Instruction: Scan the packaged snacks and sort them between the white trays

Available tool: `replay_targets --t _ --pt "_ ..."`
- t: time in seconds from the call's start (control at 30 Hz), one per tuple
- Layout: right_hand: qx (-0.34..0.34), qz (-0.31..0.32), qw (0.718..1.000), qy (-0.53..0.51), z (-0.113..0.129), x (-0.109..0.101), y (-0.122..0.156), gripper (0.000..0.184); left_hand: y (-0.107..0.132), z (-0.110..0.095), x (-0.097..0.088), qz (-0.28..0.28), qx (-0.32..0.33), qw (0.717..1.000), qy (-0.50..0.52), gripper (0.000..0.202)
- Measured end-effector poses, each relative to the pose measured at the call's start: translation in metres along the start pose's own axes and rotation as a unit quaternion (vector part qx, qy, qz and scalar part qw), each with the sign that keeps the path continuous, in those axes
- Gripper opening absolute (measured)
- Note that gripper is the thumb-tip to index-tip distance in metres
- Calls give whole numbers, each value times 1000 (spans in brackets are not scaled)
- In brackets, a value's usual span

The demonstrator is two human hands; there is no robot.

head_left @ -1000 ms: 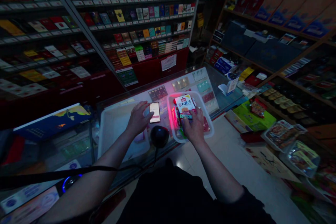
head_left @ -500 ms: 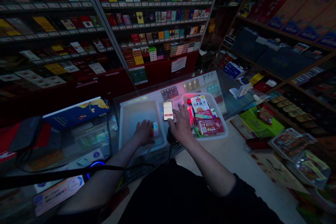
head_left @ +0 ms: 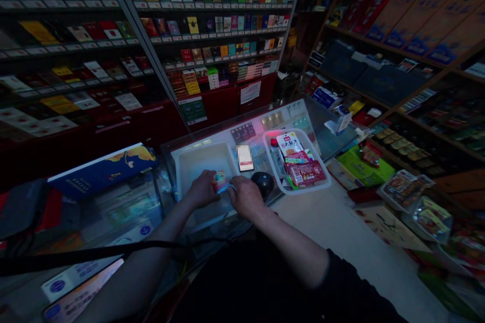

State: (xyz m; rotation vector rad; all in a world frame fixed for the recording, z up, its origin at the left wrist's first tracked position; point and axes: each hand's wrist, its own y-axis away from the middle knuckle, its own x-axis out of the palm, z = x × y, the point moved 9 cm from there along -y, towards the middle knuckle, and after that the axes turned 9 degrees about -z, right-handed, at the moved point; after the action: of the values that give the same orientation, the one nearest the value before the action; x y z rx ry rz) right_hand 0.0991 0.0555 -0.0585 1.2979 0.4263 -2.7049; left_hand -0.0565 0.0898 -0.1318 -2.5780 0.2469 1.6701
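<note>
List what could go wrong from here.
The small packet might slip from the left hand into the white tub below.
The right hand, close beside the black rounded device, could knock it.
The snack-filled tub stands at the near edge of the counter, so a bump might tip it off.
</note>
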Motion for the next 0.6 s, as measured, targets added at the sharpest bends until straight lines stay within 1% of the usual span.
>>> replay_targets --t 0.1,0.2,0.3,0.43,0.5,0.6 --pt "57 -15 997 -42 -4 4 1 33 5 -9 -32 -42 39 996 62 73" --pt "115 -27 983 -137 -8 6 -1 36 10 -22 -59 -71 70 991 93 76" --pt "167 -36 959 -227 -14 8 -3 34 12 -33 -75 -94 85 986 108 77" --pt "223 -62 931 -282 -23 9 -7 30 14 -43 -85 -126 98 976 147 75" --pt "270 -58 900 -337 -29 13 -8 30 15 -42 -85 -148 86 968 185 72" --pt "342 -65 830 -436 -35 18 -9 31 21 -37 -85 -205 46 948 238 69"
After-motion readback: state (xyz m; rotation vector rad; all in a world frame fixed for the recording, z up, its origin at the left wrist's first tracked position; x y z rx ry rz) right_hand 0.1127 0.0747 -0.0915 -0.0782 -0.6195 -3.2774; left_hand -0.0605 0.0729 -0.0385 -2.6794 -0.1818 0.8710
